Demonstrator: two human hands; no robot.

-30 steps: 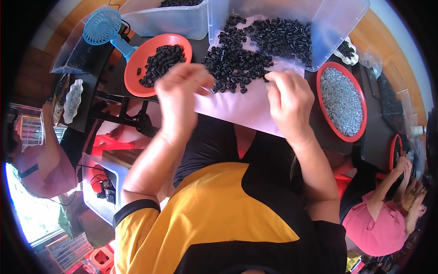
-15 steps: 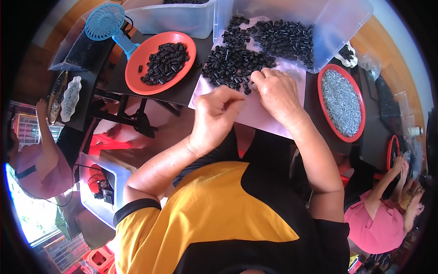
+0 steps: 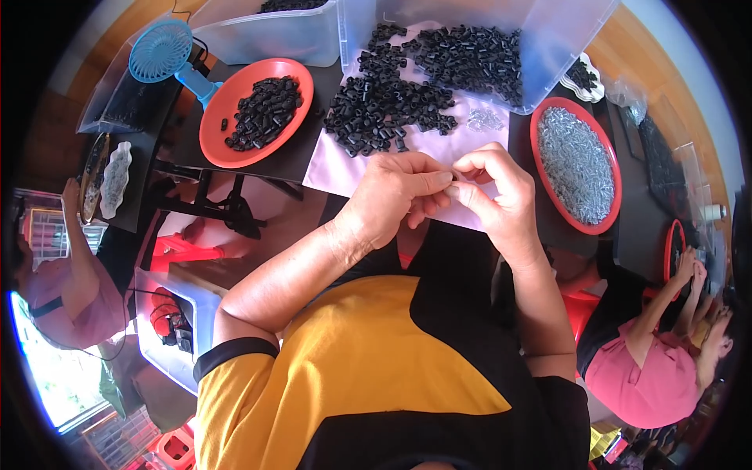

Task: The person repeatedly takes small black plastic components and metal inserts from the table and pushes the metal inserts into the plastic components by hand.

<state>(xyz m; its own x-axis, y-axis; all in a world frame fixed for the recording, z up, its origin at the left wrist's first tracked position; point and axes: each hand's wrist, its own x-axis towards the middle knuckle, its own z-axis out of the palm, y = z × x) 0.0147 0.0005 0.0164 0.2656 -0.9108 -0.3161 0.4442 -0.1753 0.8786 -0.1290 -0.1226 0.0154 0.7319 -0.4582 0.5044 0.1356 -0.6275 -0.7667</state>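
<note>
My left hand (image 3: 388,196) and my right hand (image 3: 501,196) meet over the near edge of a pink cloth (image 3: 333,168). Thumbs and fingers of both are pinched together, tip to tip. A speck of something dark shows between the fingertips; most of it is hidden. Just beyond lies a loose heap of short black tubular plastic pieces (image 3: 376,110), spreading into a clear plastic bin (image 3: 560,47) tipped on its side. A little heap of tiny clear or silvery pieces (image 3: 484,120) rests on the cloth beyond my right hand.
On the left, an orange-red plate (image 3: 211,129) holds more black pieces, beside a blue fan (image 3: 160,51). To the right, a red oval tray (image 3: 540,160) is full of small shiny pieces. A white scalloped dish (image 3: 593,92) stands behind it. Other people sit at both sides.
Both hands have drawn together, the right one pulling back from the black heap toward me. They were apart before; now their fingertips meet. The view has shifted slightly.
</note>
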